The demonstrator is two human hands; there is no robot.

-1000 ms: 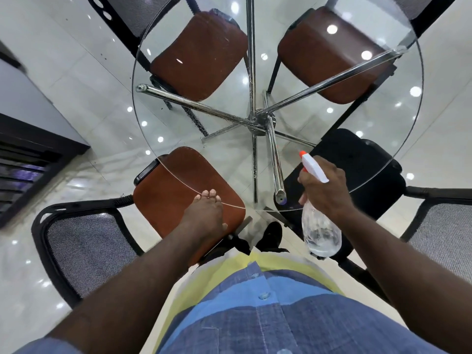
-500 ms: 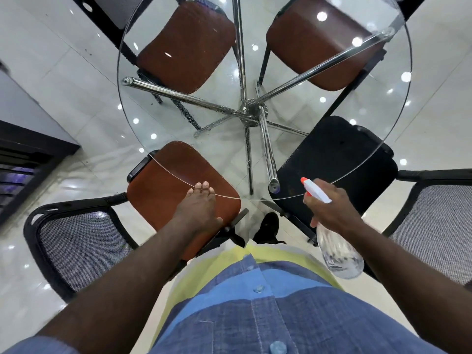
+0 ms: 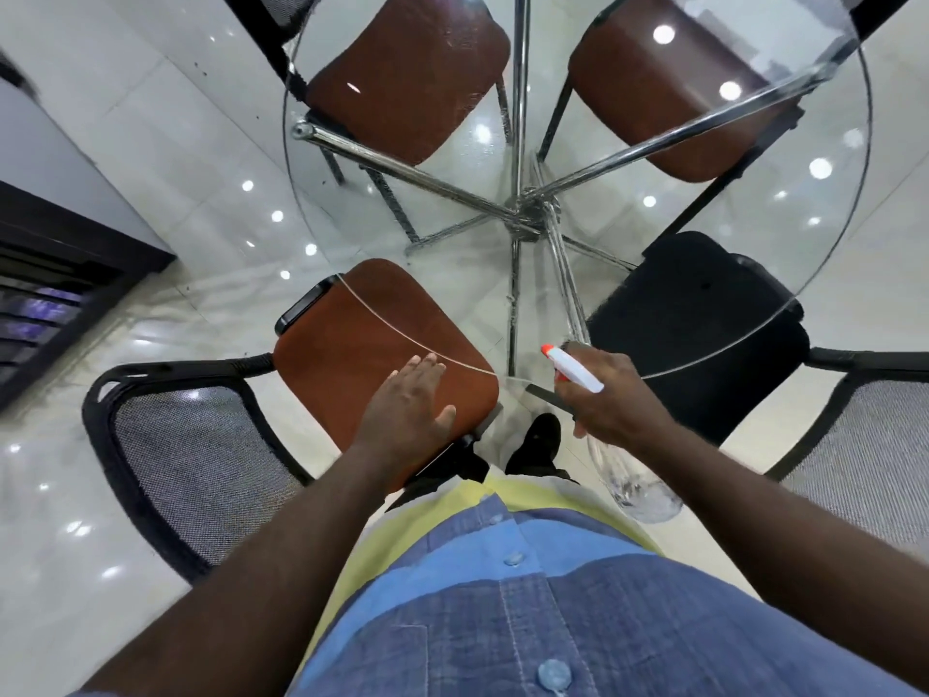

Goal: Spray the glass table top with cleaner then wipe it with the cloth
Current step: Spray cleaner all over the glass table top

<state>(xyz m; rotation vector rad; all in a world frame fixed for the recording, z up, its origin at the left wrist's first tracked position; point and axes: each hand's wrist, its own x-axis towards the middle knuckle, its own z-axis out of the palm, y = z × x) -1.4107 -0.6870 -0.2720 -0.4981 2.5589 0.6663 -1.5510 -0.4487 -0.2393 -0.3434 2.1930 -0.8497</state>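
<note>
A round glass table top (image 3: 784,143) on chrome legs fills the upper half of the view. My right hand (image 3: 611,404) grips a clear spray bottle (image 3: 638,487) with a white head and orange nozzle, held at the table's near edge with the nozzle pointing left over the glass. My left hand (image 3: 409,410) is flat with straight fingers, its fingertips at the near rim of the glass above a brown chair seat. No cloth is in view.
Brown-seated chairs (image 3: 372,354) stand under the table at near left and at the far side. A black chair (image 3: 704,319) is at near right. Mesh chair backs (image 3: 191,465) flank me. A dark cabinet (image 3: 55,279) stands at left on the glossy tiled floor.
My right hand has lowered the bottle from above the glass towards the table's near edge. My left hand stays at the rim, with the thumb now spread out.
</note>
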